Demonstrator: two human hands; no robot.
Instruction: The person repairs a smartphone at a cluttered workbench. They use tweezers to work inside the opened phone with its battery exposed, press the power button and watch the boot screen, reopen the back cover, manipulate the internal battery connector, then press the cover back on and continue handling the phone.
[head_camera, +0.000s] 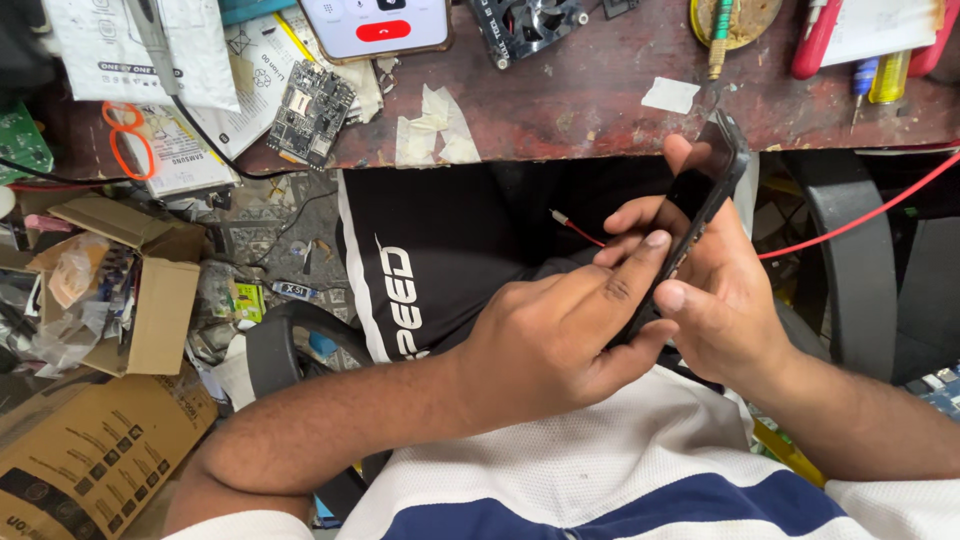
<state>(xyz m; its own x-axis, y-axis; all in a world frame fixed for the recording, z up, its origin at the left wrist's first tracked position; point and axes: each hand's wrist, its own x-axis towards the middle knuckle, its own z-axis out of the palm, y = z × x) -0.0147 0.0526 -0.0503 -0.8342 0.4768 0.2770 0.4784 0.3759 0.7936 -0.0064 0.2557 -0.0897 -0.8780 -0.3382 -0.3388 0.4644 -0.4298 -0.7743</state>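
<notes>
Both my hands are wrapped around a phone (705, 190) right now, held over my lap just below the edge of the workbench (600, 100). My left hand (545, 340) grips it from the near side, index finger stretched along its edge and thumb tucked under the lower end. My right hand (725, 295) cups it from behind, fingers curled over the far side and thumb pressed on the lower edge.

The phone is black, slim and tilted, so I'm seeing it almost edge-on, top corner pointing up toward the bench. Its glass is dark, and my fingers hide most of the lower half.

Around it is the usual mess. A red wire (850, 225) runs from the right and passes behind my right hand, with a short end poking out over my black shorts (440, 250). On the bench sit a second phone (375, 25) with its screen lit, a bare circuit board (312, 112), a small black fan (530, 25), scraps of white tape (435, 125) and some screwdrivers (870, 75). Off to my left an open cardboard box (130, 290) stuffed with plastic bags sits on the floor.
</notes>
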